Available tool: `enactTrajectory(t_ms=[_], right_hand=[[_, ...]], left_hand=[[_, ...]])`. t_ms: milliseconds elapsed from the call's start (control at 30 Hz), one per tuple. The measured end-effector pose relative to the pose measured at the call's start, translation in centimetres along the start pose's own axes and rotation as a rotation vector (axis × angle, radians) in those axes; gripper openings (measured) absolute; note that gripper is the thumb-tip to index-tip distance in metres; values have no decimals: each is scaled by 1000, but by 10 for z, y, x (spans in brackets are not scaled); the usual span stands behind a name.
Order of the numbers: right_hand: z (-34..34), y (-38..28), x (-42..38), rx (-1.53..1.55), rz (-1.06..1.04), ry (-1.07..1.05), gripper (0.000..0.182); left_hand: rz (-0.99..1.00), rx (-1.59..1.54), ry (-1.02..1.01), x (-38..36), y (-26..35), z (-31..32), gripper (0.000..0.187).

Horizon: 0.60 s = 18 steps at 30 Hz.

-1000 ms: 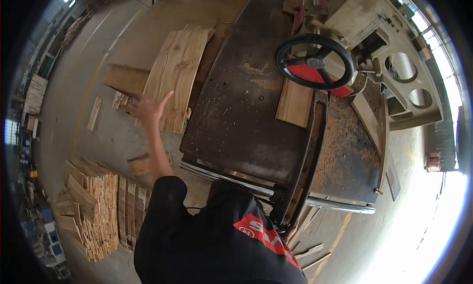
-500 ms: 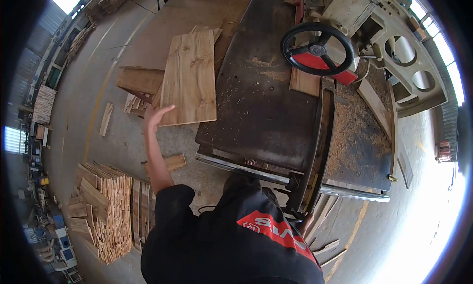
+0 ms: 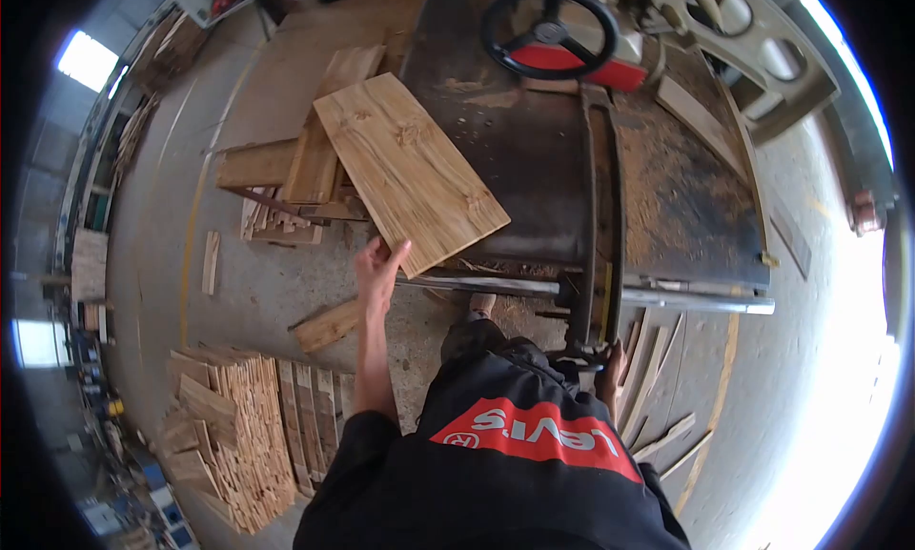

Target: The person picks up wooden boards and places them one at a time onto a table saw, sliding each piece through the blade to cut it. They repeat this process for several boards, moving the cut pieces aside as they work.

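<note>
A wide wooden board (image 3: 410, 169) lies at a slant over the left part of the dark metal machine table (image 3: 534, 188). My left hand (image 3: 379, 269) pinches the board's near left corner, thumb on top. Low on the right, my right hand (image 3: 610, 369) is beside the machine's front rail, near a dark part under the table; its fingers are mostly hidden, and what it touches cannot be made out.
A black handwheel (image 3: 550, 30) stands above the far side of the table. Sawdust covers the right table section (image 3: 667, 197). Stacked wood strips (image 3: 253, 436) stand on the floor at left. More boards (image 3: 319, 169) lie behind the wide board.
The wide board has turned and its near end has come closer and to the right. My left hand has moved right and closed on its corner. More of my right hand shows.
</note>
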State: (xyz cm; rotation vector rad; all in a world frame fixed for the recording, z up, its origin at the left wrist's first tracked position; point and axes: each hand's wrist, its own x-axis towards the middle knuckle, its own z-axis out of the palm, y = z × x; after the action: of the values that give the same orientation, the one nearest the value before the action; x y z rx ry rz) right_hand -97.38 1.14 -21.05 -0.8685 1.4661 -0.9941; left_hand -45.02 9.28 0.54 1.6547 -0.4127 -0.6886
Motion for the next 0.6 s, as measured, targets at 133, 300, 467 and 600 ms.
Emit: enactTrajectory(t_ms=[133,300,467,600], right_hand=[[13,-12,-3,175,95,38,33],[20,-27,-6,69,7,-40,47],[20,-40,-10,-73,-39,-207,54],[22,-39,-6,-28,-75,-314,59]], left_hand=[[-3,-1,-144,-60,-37,13,30],[-49,-39,-347,-85,-73,26,32],[-23,102,-547,-62,-76,45,30],[53,185,-421,-59,-81,68,28]])
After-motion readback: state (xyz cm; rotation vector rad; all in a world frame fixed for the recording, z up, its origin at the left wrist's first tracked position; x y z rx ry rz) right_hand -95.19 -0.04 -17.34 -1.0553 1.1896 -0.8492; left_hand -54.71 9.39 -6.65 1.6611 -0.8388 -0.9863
